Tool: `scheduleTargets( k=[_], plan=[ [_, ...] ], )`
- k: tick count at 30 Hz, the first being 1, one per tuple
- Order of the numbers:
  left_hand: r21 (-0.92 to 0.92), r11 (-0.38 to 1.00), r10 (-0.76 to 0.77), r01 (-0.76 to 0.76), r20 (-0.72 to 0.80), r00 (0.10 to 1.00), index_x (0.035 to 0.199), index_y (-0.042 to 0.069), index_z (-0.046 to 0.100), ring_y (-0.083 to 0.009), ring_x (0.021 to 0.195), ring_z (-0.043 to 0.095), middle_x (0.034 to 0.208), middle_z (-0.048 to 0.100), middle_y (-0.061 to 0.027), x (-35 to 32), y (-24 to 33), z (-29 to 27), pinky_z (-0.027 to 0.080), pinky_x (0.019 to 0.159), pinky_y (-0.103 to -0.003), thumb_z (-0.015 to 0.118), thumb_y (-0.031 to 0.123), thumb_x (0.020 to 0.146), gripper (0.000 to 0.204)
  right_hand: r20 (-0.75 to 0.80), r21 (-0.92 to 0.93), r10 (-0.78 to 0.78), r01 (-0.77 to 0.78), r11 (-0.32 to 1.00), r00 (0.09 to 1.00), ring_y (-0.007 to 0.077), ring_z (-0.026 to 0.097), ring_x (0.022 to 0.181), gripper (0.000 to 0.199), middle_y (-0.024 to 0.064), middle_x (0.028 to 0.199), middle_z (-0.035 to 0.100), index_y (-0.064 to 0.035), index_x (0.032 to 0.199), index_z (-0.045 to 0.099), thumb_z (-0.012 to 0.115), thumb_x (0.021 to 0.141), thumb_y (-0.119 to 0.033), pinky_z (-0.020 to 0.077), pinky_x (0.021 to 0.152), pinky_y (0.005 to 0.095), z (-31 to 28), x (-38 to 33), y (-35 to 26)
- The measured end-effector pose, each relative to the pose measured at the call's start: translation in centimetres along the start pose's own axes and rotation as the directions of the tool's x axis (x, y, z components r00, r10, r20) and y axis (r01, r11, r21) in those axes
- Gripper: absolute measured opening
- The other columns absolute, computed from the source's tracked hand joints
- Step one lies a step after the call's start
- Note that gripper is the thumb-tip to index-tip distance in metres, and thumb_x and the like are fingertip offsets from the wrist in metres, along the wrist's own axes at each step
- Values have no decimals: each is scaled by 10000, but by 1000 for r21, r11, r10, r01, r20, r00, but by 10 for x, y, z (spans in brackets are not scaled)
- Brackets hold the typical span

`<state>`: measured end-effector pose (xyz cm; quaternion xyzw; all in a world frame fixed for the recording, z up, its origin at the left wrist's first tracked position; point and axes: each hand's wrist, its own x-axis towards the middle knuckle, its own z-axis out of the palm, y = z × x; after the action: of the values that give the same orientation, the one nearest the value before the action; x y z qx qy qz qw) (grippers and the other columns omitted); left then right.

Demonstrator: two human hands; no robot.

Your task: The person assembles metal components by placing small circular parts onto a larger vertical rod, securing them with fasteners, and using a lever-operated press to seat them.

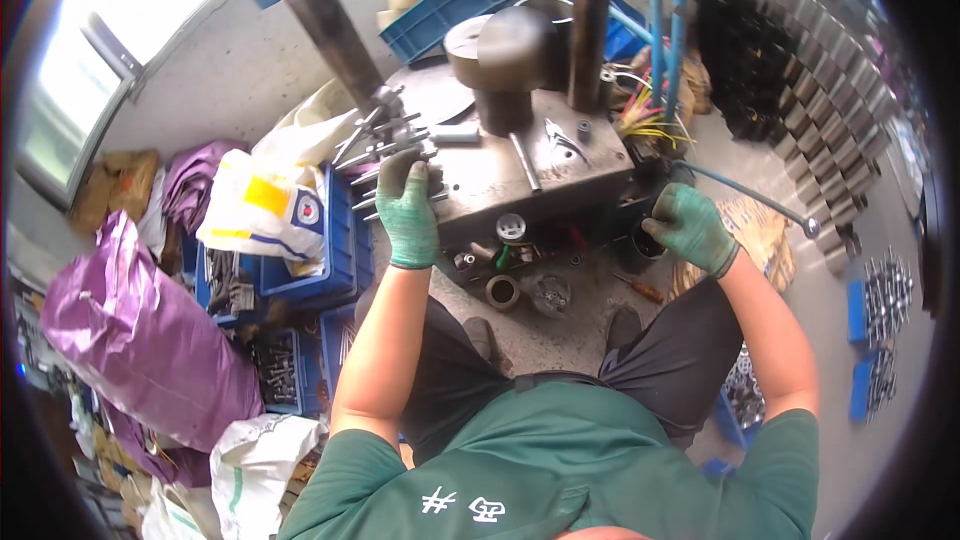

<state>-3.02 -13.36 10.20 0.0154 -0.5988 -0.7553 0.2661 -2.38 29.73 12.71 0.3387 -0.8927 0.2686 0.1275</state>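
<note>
A person in a green shirt and dark shorts sits over a grey metal press table point(560, 175), seen from above. Both hands wear green work gloves.

The left hand point(408, 208) rests at the table's left edge, fingers curled together around a bundle of long metal rods point(385, 145) that fan out to the upper left. The rods lie on the table edge, partly over a blue plastic crate point(335, 240) below.

The right hand point(690, 227) is at the table's right front corner, fingers bent and closed around something dark; it looks like a small black cup or knob point(645, 240), but the glove hides most of it. A blue hose point(750, 195) curves away just above this hand.

On the table stands a dark round cylinder block point(510, 55), with a dark upright post point(590, 20) beside it. Below the table's front edge lie a metal ring point(502, 291) and small loose parts on the concrete floor.

To the left sit purple plastic sacks point(140, 340) and a white bag point(255, 202). To the right, rows of short metal sleeves point(830, 110) line the floor.
</note>
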Motion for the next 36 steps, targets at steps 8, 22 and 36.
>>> scheduleTargets(
  k=[8,22,36],
  plan=[
    [-620,784,-161,20,-173,972,1408,30,486,-330,1160,669,1278,646,-185,25,7,-39,596,987,-427,546,150,1085,350,550,25,132,-174,984,825,387,721,913,266,193,982,747,-40,1004,776,761,915,-290,575,814,449,68,31,19],
    [-766,642,-5,36,43,999,1363,14,577,-341,1200,664,1283,647,-184,81,11,-28,545,1117,-468,583,108,1063,314,732,-46,161,-187,981,662,404,695,1124,432,220,1184,744,-39,1269,727,687,960,-339,549,986,457,83,41,31],
    [-154,976,-69,151,442,894,1364,38,628,-115,938,663,1099,683,-54,-7,19,41,576,874,-282,594,0,1031,337,413,117,221,-292,949,884,411,692,1124,407,225,1176,734,-8,1242,724,776,893,-210,552,990,462,84,36,37]
  ],
)
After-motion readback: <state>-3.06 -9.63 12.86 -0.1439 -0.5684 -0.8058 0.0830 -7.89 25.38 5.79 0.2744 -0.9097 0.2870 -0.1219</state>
